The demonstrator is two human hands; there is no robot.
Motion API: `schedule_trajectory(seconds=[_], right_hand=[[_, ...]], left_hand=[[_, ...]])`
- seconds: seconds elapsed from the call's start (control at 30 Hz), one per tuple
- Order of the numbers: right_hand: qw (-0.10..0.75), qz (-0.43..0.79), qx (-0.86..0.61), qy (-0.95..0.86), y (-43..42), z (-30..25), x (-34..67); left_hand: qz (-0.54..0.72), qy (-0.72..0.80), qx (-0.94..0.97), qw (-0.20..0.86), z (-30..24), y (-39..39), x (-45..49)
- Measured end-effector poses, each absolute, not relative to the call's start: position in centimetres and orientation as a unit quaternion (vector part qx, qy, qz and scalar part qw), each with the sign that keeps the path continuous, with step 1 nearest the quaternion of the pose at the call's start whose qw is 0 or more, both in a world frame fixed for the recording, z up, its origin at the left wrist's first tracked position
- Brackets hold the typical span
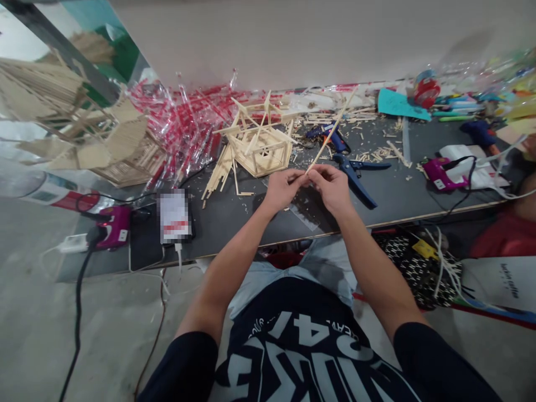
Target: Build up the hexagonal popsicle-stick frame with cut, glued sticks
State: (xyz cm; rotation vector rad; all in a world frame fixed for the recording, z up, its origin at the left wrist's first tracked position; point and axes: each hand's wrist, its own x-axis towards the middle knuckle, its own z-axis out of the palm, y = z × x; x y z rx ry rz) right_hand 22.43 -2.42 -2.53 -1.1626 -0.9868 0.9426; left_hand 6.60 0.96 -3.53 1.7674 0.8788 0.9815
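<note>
Along the table [228, 220]'s front edge, my left hand [283, 190] and right hand [330, 188] pinch the lower end of a thin wooden stick [333, 133] between them, fingers closed on it, its length slanting up and away toward the back edge. Just ahead and to the left stands a hexagonal frame of wooden sticks [262, 151], with loose sticks [220, 173] beside it. Blue-handled pliers [354, 177] lie near my right hand.

Bright, even indoor light leaves only a soft shadow under the right hand [330, 190]; wide-angle distortion warps the pale wooden stick structure [79, 111] at upper left, and clear plastic wrap [473, 72] blurs at upper right
</note>
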Motion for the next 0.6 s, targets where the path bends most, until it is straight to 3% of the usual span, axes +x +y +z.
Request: schedule_trajectory(seconds=[0.1,0.33,0.6], right_hand=[[0.571,0.385,-0.522,-0.504,-2.6,-2.1,24.1],[0.515,0.345,-0.534,-0.575,-3.2,-3.0,25.1],[0.476,0.335,-0.554,-0.595,-3.0,-2.9,25.0]], left_hand=[[0.369,0.322,0.704,0.514,-3.8,1.4,6.7],[0.311,0.408,0.789,0.338,-3.9,1.3,6.9],[0.292,0.404,0.808,0.314,-4.3,1.6,6.2]])
